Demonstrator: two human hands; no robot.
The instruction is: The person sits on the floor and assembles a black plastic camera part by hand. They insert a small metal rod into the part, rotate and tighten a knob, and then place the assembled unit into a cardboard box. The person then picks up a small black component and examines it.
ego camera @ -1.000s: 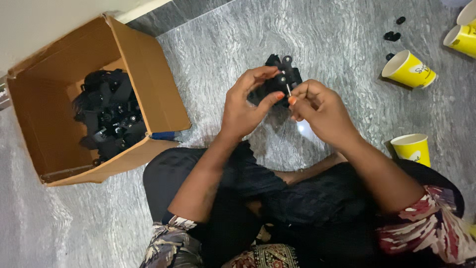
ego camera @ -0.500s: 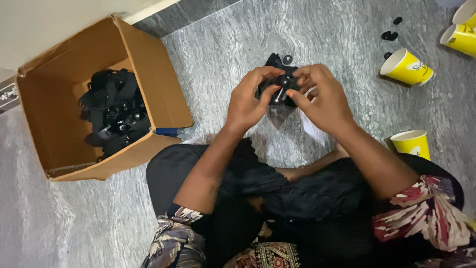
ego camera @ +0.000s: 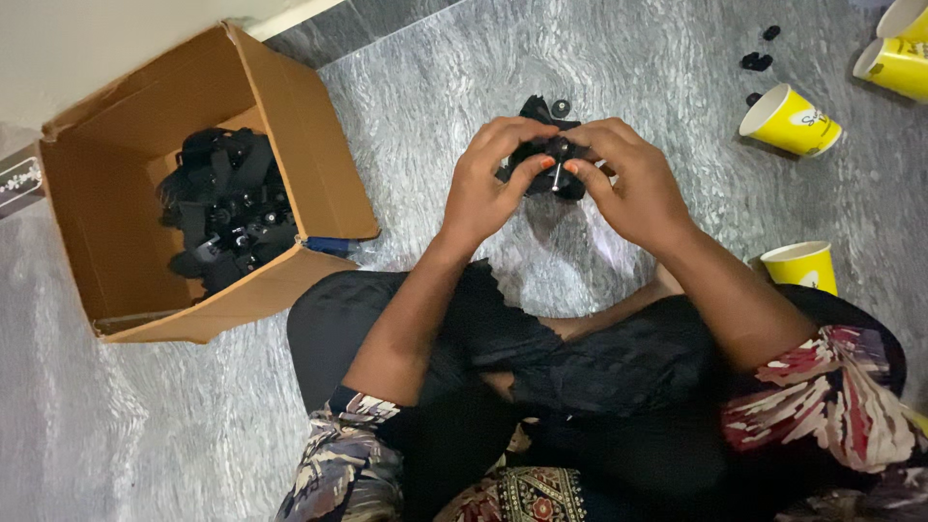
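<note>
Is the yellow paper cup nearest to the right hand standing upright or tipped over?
Tipped over. The yellow paper cup lies on its side on the grey floor, its mouth facing left.

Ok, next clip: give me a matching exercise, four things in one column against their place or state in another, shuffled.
Things:
1. black part
2. cardboard box
3. upright yellow cup
4. tipped yellow cup

Places or states:
A. lying on its side, upper right of the hands
B. held between the left hand and the right hand
C. open, with black parts inside
D. standing by the person's right arm

Pairs: 1-B, 2-C, 3-D, 4-A
</note>
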